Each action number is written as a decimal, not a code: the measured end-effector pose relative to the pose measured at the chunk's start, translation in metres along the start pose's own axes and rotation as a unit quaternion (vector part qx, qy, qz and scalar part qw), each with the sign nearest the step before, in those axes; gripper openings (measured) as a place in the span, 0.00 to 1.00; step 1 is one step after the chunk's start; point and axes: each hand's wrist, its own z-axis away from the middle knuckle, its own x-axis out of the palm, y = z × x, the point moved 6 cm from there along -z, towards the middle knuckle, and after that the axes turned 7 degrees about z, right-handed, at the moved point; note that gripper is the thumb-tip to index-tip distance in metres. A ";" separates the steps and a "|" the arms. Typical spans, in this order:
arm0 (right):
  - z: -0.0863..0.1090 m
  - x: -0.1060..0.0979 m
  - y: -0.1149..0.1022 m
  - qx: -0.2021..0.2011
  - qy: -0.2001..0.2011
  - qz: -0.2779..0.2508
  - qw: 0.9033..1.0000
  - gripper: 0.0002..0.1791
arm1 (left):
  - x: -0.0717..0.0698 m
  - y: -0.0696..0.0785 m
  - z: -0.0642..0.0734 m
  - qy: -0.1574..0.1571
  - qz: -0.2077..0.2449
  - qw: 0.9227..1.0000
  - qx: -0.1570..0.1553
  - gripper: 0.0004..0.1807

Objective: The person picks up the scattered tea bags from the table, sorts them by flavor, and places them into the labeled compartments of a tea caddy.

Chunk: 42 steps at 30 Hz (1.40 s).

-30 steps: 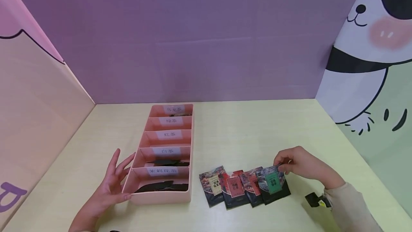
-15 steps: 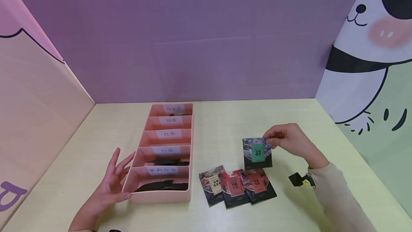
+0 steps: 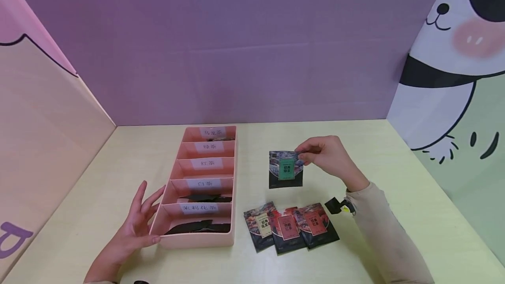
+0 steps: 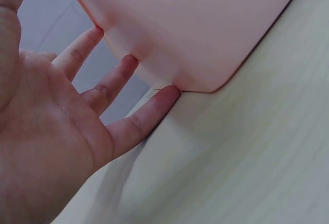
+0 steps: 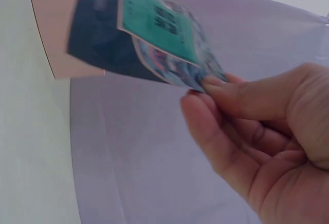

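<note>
My right hand pinches a tea sachet with a green label by its upper right corner, raised above the table. The right wrist view shows the same tea sachet tilted between thumb and fingers. To its left stands a pink compartment box with a paper label in each section. Dark sachets lie in the nearest section. My left hand rests against the box's left side, fingers spread and fairly straight. In the left wrist view, several fingertips touch the pink box wall.
Three overlapping sachets lie right of the box: one with a cream label, two with red labels. More dark sachets show in the second-nearest section, and something dark in the farthest. A purple wall rises behind the table.
My right hand has lifted the green-labelled tea sachet off the row and carried it up and left toward the box. The red-labelled sachet beneath is uncovered. The left hand stays put.
</note>
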 end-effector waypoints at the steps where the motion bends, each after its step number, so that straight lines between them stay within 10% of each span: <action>1: -0.003 0.003 -0.002 -0.005 0.007 -0.006 1.000 0.06 | 0.000 0.000 0.000 0.004 0.000 1.000 -0.003 0.67; 18: -0.062 0.053 -0.059 -0.164 0.099 -0.103 0.976 0.08 | -0.001 -0.004 0.000 -0.008 0.012 1.000 0.015 0.66; 27: -0.090 0.090 -0.061 -0.153 0.090 -0.113 0.978 0.08 | -0.002 -0.003 0.001 -0.008 0.003 1.000 0.018 0.66; 34: -0.091 0.113 -0.061 -0.157 0.054 -0.051 0.985 0.08 | -0.002 -0.002 -0.001 -0.009 -0.002 1.000 0.012 0.66; 42: -0.082 0.139 -0.055 -0.244 -0.002 0.089 0.966 0.07 | -0.001 -0.002 0.000 -0.016 0.002 1.000 0.018 0.66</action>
